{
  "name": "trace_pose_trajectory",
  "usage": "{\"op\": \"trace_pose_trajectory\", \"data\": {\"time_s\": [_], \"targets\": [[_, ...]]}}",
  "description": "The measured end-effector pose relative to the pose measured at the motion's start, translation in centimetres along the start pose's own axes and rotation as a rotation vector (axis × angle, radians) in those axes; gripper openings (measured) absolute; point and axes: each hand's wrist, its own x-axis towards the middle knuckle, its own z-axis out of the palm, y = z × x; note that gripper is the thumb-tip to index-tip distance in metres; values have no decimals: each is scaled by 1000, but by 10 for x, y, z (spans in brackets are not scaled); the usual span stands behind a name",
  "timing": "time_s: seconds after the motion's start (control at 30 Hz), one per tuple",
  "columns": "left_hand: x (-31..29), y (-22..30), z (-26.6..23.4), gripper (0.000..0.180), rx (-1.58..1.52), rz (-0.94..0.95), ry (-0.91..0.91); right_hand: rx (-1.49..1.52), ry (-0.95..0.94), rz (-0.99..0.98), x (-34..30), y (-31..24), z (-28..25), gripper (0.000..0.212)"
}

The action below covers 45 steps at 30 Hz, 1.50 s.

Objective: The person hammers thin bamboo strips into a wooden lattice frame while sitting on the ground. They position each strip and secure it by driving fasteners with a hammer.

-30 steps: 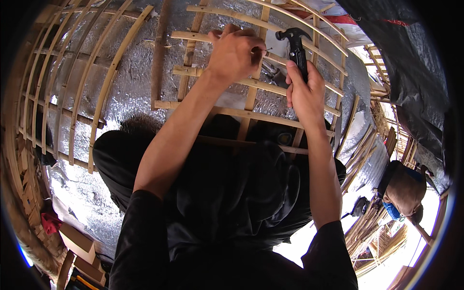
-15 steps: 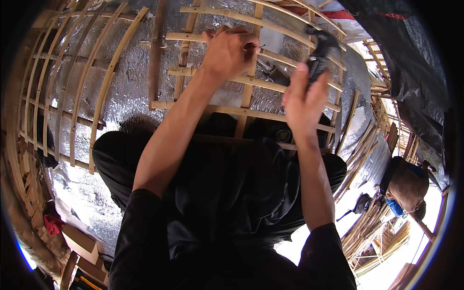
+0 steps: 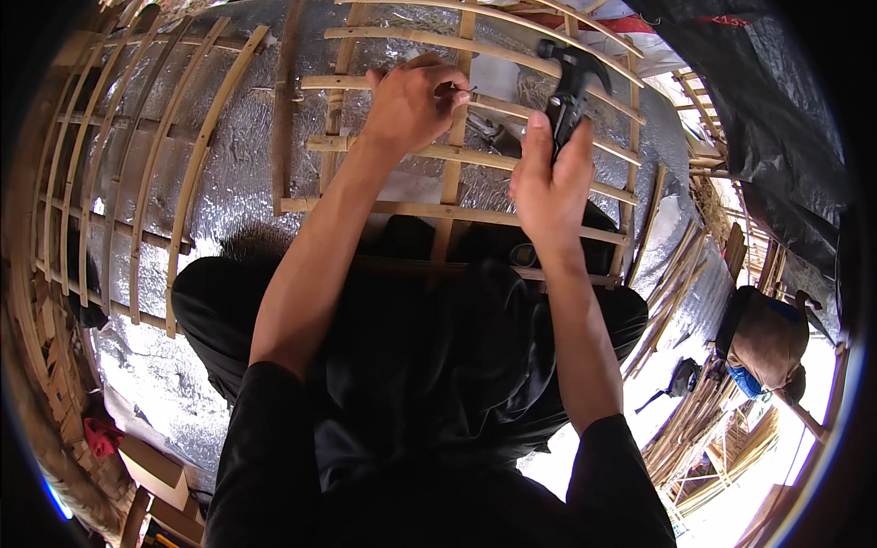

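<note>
A lattice of pale wooden slats lies in front of my knees. My left hand rests at a crossing on its upper part, fingers closed in a pinch. From the fingertips sticks out the tip of a thin dark nail; the rest of it is hidden. In my right hand is a black claw hammer, gripped by the handle with the thumb along it. The hammer head is raised to the right of the nail, apart from it. Beneath the slats, between my hands, lies a grey metal tool, partly covered.
A second slatted panel lies at the left on silver foil sheeting. Bundles of thin sticks lie at the right, near a bent-over person. Black plastic sheeting hangs at the upper right. A cardboard box stands lower left.
My right hand and the hammer have moved left, closer to my left hand, and the hammer is less blurred. My left hand keeps its pinch; the whole view has shifted slightly.
</note>
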Motion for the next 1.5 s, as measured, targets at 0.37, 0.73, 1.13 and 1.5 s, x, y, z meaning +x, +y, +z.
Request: {"op": "trace_pose_trajectory", "data": {"time_s": [0.37, 0.73, 1.13, 1.5], "targets": [[2, -5, 5, 7, -34, -28, 26, -350, -144, -25, 0, -6, 16, 39], [1, -4, -12, 9, 10, 14, -22, 228, 61, 129, 2, -27, -8, 31], [-7, -28, -26, 17, 125, 53, -85, 161, -21, 182, 3, -18, -18, 33], [-6, -23, -27, 23, 166, 21, -156, -326, -170, 132, -3, 10, 14, 38]]}}
